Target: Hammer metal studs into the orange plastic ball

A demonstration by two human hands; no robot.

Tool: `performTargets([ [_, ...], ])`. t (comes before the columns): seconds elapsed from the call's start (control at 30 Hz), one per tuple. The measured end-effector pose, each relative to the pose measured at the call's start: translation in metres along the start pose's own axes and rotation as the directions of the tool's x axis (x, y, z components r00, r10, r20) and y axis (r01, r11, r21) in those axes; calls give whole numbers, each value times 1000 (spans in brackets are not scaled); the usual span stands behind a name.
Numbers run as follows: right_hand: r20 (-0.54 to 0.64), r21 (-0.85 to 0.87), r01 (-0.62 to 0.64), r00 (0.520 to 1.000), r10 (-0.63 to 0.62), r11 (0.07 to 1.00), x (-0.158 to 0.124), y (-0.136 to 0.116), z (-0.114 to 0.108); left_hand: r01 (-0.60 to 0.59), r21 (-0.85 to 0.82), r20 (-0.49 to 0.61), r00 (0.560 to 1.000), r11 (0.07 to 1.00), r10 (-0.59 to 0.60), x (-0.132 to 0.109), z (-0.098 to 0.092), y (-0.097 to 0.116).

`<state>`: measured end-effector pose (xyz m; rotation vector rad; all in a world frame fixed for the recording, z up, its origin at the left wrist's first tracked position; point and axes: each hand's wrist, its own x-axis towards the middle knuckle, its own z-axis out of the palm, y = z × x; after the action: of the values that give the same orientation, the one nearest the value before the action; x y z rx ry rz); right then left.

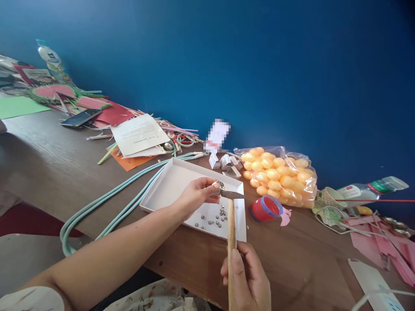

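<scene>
My left hand [197, 195] pinches a small silver bell [219, 187] over a shallow white box lid [175, 181]. My right hand [248, 278] is wrapped round the wooden handle of a small hammer [231, 216], whose metal head [231, 195] points at the bell beside my left fingertips. Several small silver bells [214, 218] lie loose in the white lid below.
A bag of orange balls [279, 175] and a red tape roll [267, 208] sit right of the lid. Mint cords [106, 198] trail left across the wooden table [55, 164]. Papers, straws and a phone [79, 118] clutter the back left; bottles and pink paper lie right.
</scene>
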<state>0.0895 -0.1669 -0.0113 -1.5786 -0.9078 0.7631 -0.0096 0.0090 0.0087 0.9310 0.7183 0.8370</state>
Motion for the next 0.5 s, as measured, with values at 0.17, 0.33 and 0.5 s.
performTargets([
  [0.17,-44,41,13,999,-11,999,1,-1,0,-4,-1,-12,1000,1000,4,2,-1,-1],
  [0.33,-34,22,-1,999,2,1000,2,-1,1,-9,1,-12,1000,1000,9,3,-2,-3],
  [0.5,-12,25,-23,1000,24,999,2,1,0,-11,11,-17,1000,1000,11,3,-2,-3],
])
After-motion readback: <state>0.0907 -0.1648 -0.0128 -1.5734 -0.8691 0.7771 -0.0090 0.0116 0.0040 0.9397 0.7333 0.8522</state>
